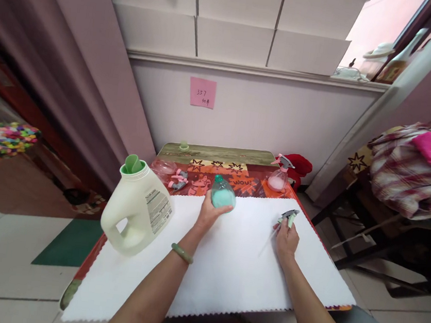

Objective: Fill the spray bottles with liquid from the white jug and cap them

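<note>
My left hand [212, 212] is wrapped round a clear green spray bottle [222, 196] with pale liquid inside; no sprayer head sits on its neck. In my right hand [287, 238] is a grey and light green spray head [289, 216], its thin tube slanting down to the left. Left of my left hand stands a large cream detergent jug [138, 209], uncapped, with a green spout in its mouth. A pink spray bottle [278, 179] with its sprayer on stands at the back right. A pink and grey spray head [179, 179] lies beyond the white sheet, near a clear pink bottle [165, 167].
A white scalloped sheet [238, 268] covers the front of the patterned table. A small green cap [184, 146] lies at the table's far edge, by the wall. Something red [298, 166] is behind the right corner. Stools with clothes [401, 167] stand to the right.
</note>
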A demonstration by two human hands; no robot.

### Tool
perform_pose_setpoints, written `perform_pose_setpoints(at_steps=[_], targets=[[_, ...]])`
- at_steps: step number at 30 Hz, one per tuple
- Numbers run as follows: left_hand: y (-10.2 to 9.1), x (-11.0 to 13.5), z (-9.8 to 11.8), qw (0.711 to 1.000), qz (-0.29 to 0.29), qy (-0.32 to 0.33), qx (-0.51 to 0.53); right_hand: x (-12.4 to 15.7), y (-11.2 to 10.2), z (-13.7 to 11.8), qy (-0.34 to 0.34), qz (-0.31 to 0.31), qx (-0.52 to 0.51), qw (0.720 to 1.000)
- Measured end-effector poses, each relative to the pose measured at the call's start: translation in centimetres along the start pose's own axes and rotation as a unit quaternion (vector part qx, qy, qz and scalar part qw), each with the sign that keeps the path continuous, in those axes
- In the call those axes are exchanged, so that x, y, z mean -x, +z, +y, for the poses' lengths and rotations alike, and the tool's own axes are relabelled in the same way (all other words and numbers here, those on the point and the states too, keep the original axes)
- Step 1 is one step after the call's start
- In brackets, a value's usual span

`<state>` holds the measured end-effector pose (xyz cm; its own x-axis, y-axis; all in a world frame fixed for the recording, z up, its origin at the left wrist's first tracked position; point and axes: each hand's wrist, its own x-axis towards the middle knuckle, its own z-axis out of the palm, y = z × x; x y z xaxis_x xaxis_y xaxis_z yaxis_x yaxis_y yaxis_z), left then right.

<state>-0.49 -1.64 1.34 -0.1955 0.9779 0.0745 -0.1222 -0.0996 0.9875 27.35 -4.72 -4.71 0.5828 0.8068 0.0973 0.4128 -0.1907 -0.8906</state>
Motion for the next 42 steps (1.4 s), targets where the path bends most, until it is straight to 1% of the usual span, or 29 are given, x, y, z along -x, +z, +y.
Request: perform_pose_setpoints(at_steps=[3,6,10,13,16,21,25,27,29,32,35,38,40,42], targets=[[-0.5,1.6,1.0,0.994,0.007,-0.028,0.108,0.0,-0.1,-0.1,0.010,-0.002,-0.011,1.000],[-0.6,3.4,0.8,0.975,0.028,-0.083,0.204,0.0,-0.2,-0.1,0.010,0.005,-0.027,1.000],[0.1,5.7,-0.3,0.932,0.021,-0.160,0.325,-0.2,-0.4,0.2,0.004,0.010,-0.050,0.999],[0.8,6.8,-1.2,0.897,0.011,-0.202,0.392,-0.2,-0.5,0.5,-0.001,0.016,-0.091,0.996],[1.4,7.3,-1.9,0.875,0.013,-0.222,0.431,-0.1,-0.6,0.5,-0.007,0.009,-0.111,0.994],[1.7,7.8,-2.4,0.855,0.006,-0.241,0.459,-0.2,-0.8,0.3,0.005,-0.019,-0.157,0.987],[1.6,8.2,-2.6,0.848,0.004,-0.256,0.464,-0.4,-1.0,-0.2,0.048,-0.049,-0.220,0.973],[1.5,8.3,-2.6,0.846,0.005,-0.258,0.466,-0.5,-1.4,-1.0,0.074,-0.065,-0.259,0.961],[1.4,8.4,-2.6,0.846,0.002,-0.257,0.467,-0.4,-2.0,-2.5,0.084,-0.089,-0.305,0.944],[1.3,8.4,-2.6,0.849,-0.005,-0.251,0.464,0.0,-3.6,-6.2,0.069,-0.133,-0.388,0.909],[1.2,8.3,-2.5,0.855,-0.015,-0.247,0.456,0.9,-5.7,-11.4,0.006,-0.166,-0.443,0.881],[1.3,8.3,-2.5,0.861,-0.024,-0.249,0.442,1.9,-7.3,-16.3,-0.068,-0.166,-0.475,0.861],[1.4,8.3,-2.5,0.865,-0.030,-0.247,0.435,2.6,-7.8,-18.7,-0.127,-0.170,-0.474,0.854],[1.5,8.3,-2.5,0.869,-0.033,-0.244,0.429,3.2,-7.7,-20.3,-0.178,-0.178,-0.458,0.853]])
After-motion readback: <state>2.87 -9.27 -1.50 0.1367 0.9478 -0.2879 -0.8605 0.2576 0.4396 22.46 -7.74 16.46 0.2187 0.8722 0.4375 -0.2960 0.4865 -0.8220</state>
